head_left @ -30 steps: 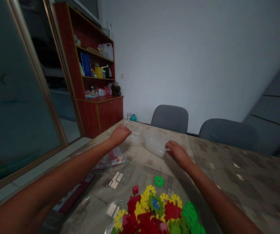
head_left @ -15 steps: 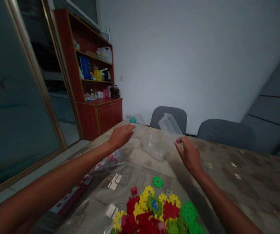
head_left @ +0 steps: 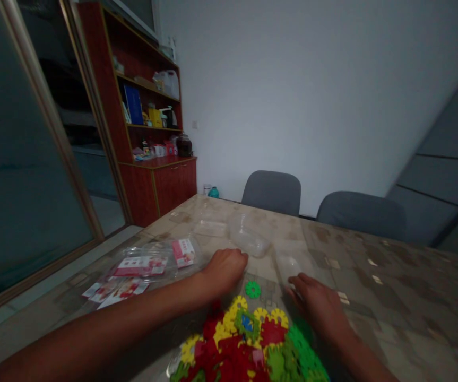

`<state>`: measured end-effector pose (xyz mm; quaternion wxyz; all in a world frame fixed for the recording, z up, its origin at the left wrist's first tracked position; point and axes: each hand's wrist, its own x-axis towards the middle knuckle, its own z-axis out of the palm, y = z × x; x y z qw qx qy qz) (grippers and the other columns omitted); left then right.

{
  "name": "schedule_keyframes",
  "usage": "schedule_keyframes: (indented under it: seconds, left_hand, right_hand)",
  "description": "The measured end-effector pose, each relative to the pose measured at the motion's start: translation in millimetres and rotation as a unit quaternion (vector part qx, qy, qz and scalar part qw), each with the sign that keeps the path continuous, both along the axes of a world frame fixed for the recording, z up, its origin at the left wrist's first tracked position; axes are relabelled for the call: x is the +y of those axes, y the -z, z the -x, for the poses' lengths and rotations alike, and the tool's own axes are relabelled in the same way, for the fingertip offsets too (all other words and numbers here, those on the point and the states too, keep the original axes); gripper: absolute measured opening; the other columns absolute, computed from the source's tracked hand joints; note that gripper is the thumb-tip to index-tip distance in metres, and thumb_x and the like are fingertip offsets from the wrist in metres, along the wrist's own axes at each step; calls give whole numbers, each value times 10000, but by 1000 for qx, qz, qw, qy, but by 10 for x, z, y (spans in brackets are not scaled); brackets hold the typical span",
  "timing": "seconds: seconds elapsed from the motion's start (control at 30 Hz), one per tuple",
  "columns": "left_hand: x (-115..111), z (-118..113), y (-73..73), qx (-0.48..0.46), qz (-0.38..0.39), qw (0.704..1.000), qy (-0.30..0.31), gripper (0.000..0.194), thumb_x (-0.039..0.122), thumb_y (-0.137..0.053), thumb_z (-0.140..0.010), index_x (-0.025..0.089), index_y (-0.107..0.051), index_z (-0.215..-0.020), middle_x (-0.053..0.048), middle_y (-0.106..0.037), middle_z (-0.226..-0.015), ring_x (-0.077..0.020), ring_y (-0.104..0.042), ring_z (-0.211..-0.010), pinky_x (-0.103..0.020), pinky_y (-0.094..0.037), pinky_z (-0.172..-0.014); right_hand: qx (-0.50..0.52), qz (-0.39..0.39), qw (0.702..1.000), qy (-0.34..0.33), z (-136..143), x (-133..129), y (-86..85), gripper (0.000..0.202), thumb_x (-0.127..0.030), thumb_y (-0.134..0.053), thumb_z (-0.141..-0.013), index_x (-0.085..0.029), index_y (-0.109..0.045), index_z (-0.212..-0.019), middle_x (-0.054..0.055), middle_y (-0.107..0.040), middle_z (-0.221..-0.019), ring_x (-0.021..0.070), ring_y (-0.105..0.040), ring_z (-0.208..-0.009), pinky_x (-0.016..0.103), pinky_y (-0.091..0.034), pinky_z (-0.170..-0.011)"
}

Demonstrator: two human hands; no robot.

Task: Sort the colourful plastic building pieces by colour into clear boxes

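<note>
My left hand (head_left: 226, 268) hovers over the near middle of the table, its fingers curled in with nothing visible in them. Below it a green notched disc (head_left: 253, 289) lies alone, beyond a heap of red, yellow and green interlocking plastic pieces (head_left: 234, 339). Close to the heap's right side is my right hand (head_left: 318, 302), fingers loosely apart. Its fingertips are at the near edge of a clear plastic container (head_left: 295, 262); whether they touch it I cannot tell. Another clear container (head_left: 248, 236) stands left of that one, with a third clear container (head_left: 212, 227) farther left.
Clear packs with pink printed labels (head_left: 141, 265) lie on the left of the patterned table (head_left: 356, 270). Grey chairs (head_left: 272, 191) stand along the far edge. A red-brown cabinet (head_left: 175, 180) and a glass sliding door (head_left: 25, 159) are at the left.
Both hands have come down and nearer from the far side of the table. The clear container raised by the right hand is now on the table. My left hand has moved right, toward the heap.
</note>
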<state>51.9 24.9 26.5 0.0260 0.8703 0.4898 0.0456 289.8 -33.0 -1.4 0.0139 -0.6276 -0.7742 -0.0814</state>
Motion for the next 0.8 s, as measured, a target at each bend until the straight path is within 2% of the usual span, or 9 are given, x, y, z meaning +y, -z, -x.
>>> schedule_keyframes:
  seconds: [0.1, 0.23, 0.33, 0.43, 0.53, 0.6, 0.67, 0.73, 0.8]
  left_hand:
    - [104, -179, 93, -8, 11, 1000, 3, 180, 168, -618, -898, 126, -667, -1066, -128, -701, -1056, -286, -669, -1006, -395, -525, -858]
    - [238, -406, 199, -36, 21, 999, -14, 279, 316, -600, -968, 151, -603, -1192, -90, -628, -1185, -231, -640, -1009, -442, -547, -864]
    - [364, -567, 253, -74, 22, 997, -10, 300, 318, -600, -967, 157, -588, -1221, -97, -611, -1214, -236, -635, -1017, -438, -552, -854]
    - [483, -613, 266, -117, 29, 992, 41, 273, 307, -595, -971, 151, -603, -1195, -92, -636, -1173, -224, -648, -984, -423, -556, -845]
    - [537, -418, 236, -150, 34, 980, 129, 296, 236, -604, -955, 137, -599, -1233, -111, -678, -1162, -221, -661, -1006, -377, -525, -909]
    - [540, -175, 210, -154, 35, 969, 192, 383, 240, -663, -909, 146, -591, -1274, -128, -660, -1246, -242, -628, -1121, -356, -471, -993]
    - [533, 70, 201, -141, 39, 958, 246, 433, 290, -778, -808, 168, -648, -1202, -118, -658, -1271, -262, -600, -1179, -345, -438, -1028]
    - [521, 235, 220, -126, 37, 951, 280, 377, 276, -833, -742, 186, -701, -1083, -99, -693, -1214, -264, -615, -1153, -338, -427, -1025]
    - [499, 279, 262, -116, 25, 950, 290, 231, 228, -796, -783, 198, -717, -998, -76, -728, -1129, -246, -645, -1092, -348, -405, -1030]
  right_hand:
    - [2, 5, 1000, 14, 169, 49, -58, 195, -223, -523, -966, -218, -717, -985, 62, -747, -979, 240, -734, -877, 265, -470, -628]
    - [4, -1, 1000, 21, 302, 148, -71, 207, -235, -514, -975, -189, -714, -947, 83, -744, -948, 254, -735, -860, 276, -453, -599]
    - [5, -4, 1000, 21, 323, 187, -71, 198, -266, -532, -968, -184, -713, -967, 94, -741, -959, 258, -732, -864, 282, -454, -606]
    - [5, -5, 1000, 20, 243, 181, -94, 197, -271, -559, -950, -196, -691, -1076, 101, -730, -1056, 253, -725, -903, 277, -458, -627]
    - [0, 3, 1000, 17, 80, 151, -108, 247, -199, -556, -927, -220, -669, -1145, 90, -723, -1099, 250, -727, -903, 268, -450, -619]
    - [-3, 11, 1000, 11, -32, 135, -95, 255, -145, -523, -919, -228, -693, -1091, 77, -731, -1059, 247, -732, -877, 267, -439, -599]
    - [-1, 17, 1000, 0, -115, 133, -77, 260, -124, -506, -911, -232, -714, -1025, 67, -734, -1019, 244, -732, -864, 265, -432, -588]
    - [8, 15, 1000, -11, -153, 156, -78, 226, -173, -525, -917, -241, -722, -1004, 59, -736, -1001, 240, -728, -864, 264, -438, -597]
    - [22, 0, 1000, -14, -148, 217, -119, 214, -280, -524, -944, -246, -723, -1014, 62, -738, -1008, 239, -721, -862, 273, -454, -622]
